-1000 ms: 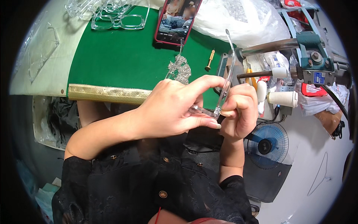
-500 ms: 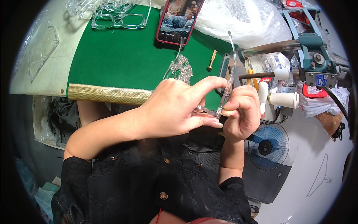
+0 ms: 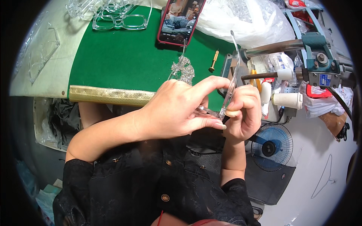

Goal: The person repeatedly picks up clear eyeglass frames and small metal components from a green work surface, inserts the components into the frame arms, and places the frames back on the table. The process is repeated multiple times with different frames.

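My left hand is closed round a clear plastic eyeglass frame, with index finger and thumb on either side of the hinge corner. One clear temple stands up from that corner, past the index fingertip. The other temple rises beyond my left hand, partly hidden by it. My right hand is curled, its thumb and index finger pinched together right at the hinge. Whatever lies between those fingertips is too small to make out. A heap of tiny metal screws lies on the green mat beyond my left hand.
A small brass screwdriver lies right of the screws. A phone stands at the back beside a white plastic bag. Clear eyeglass frames sit back left. A metal machine stands right, above a blue fan.
My right hand has shifted very slightly left at the hinge, its fingertips still pinched. The far temple has tilted a little. My left hand keeps its hold.
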Available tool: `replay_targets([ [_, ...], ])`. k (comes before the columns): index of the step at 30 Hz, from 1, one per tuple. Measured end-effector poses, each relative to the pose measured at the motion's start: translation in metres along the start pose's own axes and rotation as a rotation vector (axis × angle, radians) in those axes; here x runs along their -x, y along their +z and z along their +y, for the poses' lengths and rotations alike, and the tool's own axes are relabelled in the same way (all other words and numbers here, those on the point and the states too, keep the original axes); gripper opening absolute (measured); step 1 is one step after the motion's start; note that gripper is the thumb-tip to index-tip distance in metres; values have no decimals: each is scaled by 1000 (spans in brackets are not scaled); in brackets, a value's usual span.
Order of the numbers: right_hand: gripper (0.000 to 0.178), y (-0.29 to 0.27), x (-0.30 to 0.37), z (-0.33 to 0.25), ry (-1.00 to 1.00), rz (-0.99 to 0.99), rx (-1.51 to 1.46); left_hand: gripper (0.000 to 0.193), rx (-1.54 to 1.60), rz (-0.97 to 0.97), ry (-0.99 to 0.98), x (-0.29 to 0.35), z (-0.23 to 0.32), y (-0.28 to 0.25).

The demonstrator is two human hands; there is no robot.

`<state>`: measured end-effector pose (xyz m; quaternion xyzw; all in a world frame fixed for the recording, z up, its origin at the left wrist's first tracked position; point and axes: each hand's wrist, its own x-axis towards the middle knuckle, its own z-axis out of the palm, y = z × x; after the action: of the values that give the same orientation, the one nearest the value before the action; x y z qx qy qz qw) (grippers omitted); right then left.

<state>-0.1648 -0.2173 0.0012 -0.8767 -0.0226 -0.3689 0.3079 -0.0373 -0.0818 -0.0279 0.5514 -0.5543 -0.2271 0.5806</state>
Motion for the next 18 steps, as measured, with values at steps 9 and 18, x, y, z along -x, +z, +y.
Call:
replay_targets([
  [9,18,5,2,-2,70,24,-109,67,-12,19,26,1,-1,-1],
  [18,12,7,3,-8,224,33,-332,67,99,13,-38,1,1,-1],
])
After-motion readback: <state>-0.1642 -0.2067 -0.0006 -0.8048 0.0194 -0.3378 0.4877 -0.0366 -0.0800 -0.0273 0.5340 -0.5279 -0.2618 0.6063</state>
